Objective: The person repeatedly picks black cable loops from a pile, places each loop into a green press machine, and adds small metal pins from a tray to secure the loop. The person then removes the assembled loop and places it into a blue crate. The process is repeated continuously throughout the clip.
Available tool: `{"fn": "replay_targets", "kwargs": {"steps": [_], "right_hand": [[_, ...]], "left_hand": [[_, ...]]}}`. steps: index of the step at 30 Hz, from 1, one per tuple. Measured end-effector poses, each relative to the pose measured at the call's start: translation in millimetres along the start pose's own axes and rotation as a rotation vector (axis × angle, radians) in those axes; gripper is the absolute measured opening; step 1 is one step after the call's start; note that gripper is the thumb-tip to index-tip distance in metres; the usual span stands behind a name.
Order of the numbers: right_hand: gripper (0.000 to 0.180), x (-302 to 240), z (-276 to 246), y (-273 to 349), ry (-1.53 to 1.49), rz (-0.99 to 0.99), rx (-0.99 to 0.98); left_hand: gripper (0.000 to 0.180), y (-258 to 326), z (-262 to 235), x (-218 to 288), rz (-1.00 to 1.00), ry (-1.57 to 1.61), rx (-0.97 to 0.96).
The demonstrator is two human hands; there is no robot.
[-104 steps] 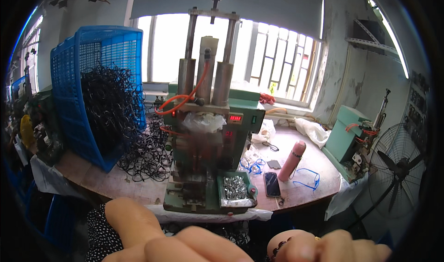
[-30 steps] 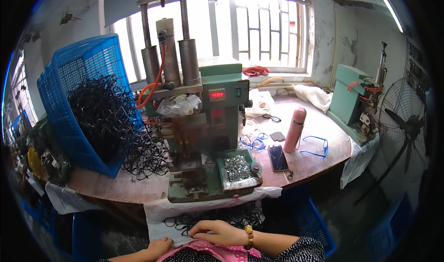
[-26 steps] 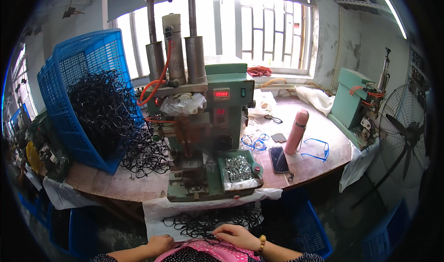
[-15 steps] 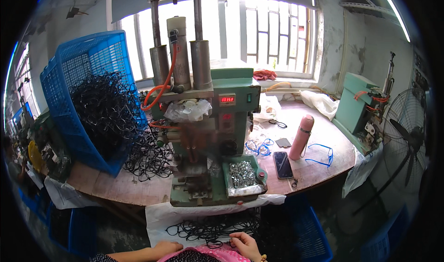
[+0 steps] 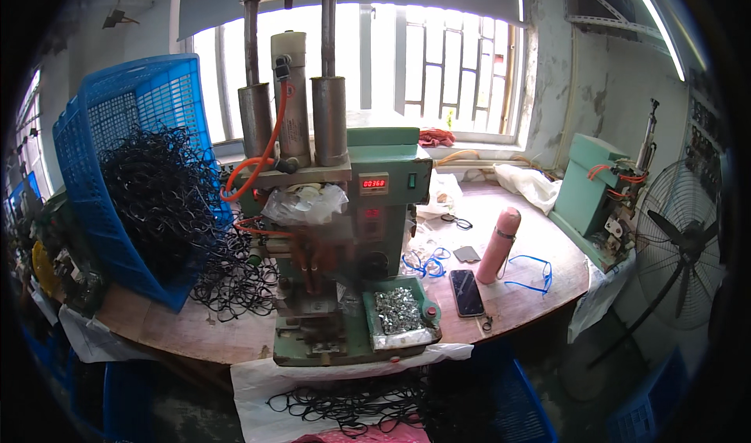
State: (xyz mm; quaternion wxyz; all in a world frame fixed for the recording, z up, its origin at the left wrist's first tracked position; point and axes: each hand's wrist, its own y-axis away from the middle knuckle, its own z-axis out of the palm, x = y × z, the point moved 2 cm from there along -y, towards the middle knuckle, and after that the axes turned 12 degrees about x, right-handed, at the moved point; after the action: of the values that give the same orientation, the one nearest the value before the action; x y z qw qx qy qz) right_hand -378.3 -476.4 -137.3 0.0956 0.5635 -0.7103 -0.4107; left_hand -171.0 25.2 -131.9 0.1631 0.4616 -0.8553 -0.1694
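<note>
Neither of my hands shows now; only a strip of pink cloth [image 5: 368,433] is visible at the lower edge. Just beyond it, a heap of thin black looped pieces [image 5: 348,405], shaped like eyeglass frames, lies on a white sheet [image 5: 254,400]. Above the sheet stands a green press machine [image 5: 387,142] with metal cylinders on top and a lit red display. Its working area [image 5: 317,318] is dark and partly blurred. A green tray [image 5: 435,332] of small shiny metal parts [image 5: 399,310] rests on the machine's base at the right.
At left, a tilted blue crate [image 5: 168,293] holds many black loops, and more spill onto the table [image 5: 160,318]. To the right are a phone [image 5: 467,293], a pink bottle [image 5: 498,247], blue glasses [image 5: 540,290], a second green machine [image 5: 587,177] and a fan [image 5: 677,239].
Both my hands, which were at the lower edge beside the black loops, have dropped out of view. The whole scene has shifted slightly left and down as the view turned.
</note>
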Motion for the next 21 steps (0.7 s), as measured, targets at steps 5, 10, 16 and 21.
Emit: {"fn": "replay_targets", "kwargs": {"steps": [5, 10, 16, 21], "right_hand": [[0.019, -16, -43, -19, -0.326, -0.05, 0.374], [0.02, -76, -93, -65, -0.735, -0.282, 0.69], [0.021, -104, -102, -89, -0.831, -0.344, 0.64], [0.021, -90, -93, -88, -0.841, -0.266, 0.593]], "left_hand": [[0.017, -43, -17, 0, -0.032, 0.104, 0.211], [0.018, -66, -32, 8, -0.024, 0.156, 0.276], [0.019, -74, -35, 9, -0.032, 0.189, 0.283], [0.02, -75, -34, 7, -0.051, 0.205, 0.277]]}}
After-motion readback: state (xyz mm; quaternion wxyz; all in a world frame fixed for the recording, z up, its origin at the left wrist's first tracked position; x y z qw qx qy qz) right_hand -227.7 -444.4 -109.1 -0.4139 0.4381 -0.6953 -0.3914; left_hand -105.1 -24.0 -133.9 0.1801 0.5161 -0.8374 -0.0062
